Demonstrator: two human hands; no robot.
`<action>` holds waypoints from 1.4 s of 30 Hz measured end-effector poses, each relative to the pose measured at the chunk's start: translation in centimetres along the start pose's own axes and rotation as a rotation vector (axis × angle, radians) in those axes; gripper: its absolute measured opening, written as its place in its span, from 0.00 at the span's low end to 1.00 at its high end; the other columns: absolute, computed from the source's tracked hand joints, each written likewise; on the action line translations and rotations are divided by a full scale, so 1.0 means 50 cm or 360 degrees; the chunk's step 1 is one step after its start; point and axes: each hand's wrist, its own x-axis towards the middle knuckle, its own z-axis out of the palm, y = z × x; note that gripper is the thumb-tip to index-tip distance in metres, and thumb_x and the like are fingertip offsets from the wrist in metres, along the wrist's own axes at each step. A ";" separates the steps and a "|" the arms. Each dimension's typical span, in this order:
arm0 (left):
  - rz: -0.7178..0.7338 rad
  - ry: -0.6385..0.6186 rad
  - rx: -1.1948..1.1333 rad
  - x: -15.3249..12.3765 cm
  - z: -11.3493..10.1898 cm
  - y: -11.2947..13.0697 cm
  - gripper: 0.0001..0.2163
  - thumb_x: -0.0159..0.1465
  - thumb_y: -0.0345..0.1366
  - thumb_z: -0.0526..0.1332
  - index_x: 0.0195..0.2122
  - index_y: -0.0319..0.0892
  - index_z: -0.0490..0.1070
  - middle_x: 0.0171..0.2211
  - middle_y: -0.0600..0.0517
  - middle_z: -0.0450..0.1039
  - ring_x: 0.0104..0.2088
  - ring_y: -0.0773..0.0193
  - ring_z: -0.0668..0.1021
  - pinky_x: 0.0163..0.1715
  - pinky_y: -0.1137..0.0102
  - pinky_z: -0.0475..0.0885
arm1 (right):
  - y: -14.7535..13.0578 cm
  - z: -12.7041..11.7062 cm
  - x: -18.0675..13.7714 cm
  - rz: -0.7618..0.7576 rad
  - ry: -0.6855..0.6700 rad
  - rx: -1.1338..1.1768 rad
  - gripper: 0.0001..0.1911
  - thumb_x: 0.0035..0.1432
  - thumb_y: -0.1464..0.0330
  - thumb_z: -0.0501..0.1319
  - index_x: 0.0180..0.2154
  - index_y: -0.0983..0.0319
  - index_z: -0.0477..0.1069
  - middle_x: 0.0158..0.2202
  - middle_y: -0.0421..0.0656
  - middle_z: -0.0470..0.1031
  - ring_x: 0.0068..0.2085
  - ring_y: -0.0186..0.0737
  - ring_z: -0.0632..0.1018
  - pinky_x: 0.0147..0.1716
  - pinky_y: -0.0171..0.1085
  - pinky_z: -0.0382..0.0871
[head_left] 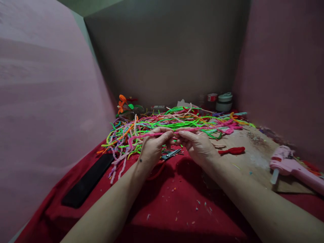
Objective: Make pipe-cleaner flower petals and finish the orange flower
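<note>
A long pink pipe cleaner [199, 129] is stretched sideways between my two hands. My left hand [157, 140] pinches it near the middle, thumb against fingers, and one end bends down on the left. Close beside it, my right hand [196, 141] pinches the same strand, which runs on to the right. Below and between the hands lie scissors [168, 156] with red handles, partly covered by my left wrist. Behind the hands spreads a heap of many-coloured pipe cleaners [187, 121].
On the right, a pink glue gun [286, 163] and a red fuzzy piece [233, 151] rest on a cardboard sheet [260, 152]. A black flat case [88, 180] lies left on the red cloth [162, 209]. Orange fuzzy flowers [122, 103] and a lidded container [224, 102] stand behind.
</note>
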 end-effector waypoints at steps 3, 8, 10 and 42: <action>0.0000 0.0081 0.0214 -0.008 0.003 0.007 0.08 0.53 0.38 0.62 0.28 0.37 0.69 0.19 0.55 0.70 0.18 0.70 0.71 0.18 0.75 0.66 | 0.000 -0.002 -0.002 0.0060 0.0009 -0.0120 0.06 0.40 0.71 0.66 0.23 0.67 0.72 0.21 0.42 0.74 0.22 0.32 0.72 0.25 0.34 0.68; 0.0415 0.0049 0.0700 -0.020 0.000 0.012 0.05 0.53 0.35 0.62 0.26 0.39 0.72 0.22 0.52 0.72 0.23 0.69 0.73 0.24 0.75 0.67 | 0.002 -0.004 -0.003 0.0069 0.0083 -0.0372 0.09 0.39 0.68 0.67 0.22 0.68 0.71 0.19 0.40 0.71 0.19 0.29 0.69 0.21 0.31 0.64; 0.0419 0.0049 0.0700 -0.017 -0.004 0.012 0.05 0.54 0.35 0.61 0.27 0.39 0.72 0.21 0.53 0.72 0.22 0.69 0.73 0.23 0.75 0.67 | 0.001 -0.002 -0.004 0.0125 0.0073 -0.0319 0.09 0.38 0.68 0.67 0.22 0.68 0.71 0.19 0.40 0.71 0.19 0.28 0.69 0.20 0.31 0.63; -0.0270 0.0134 -0.0028 0.012 -0.017 0.006 0.13 0.49 0.41 0.65 0.21 0.35 0.68 0.14 0.54 0.68 0.12 0.73 0.67 0.10 0.78 0.60 | -0.003 0.000 0.002 -0.0013 0.0152 -0.0311 0.13 0.38 0.65 0.67 0.25 0.66 0.69 0.22 0.41 0.73 0.21 0.30 0.71 0.23 0.32 0.67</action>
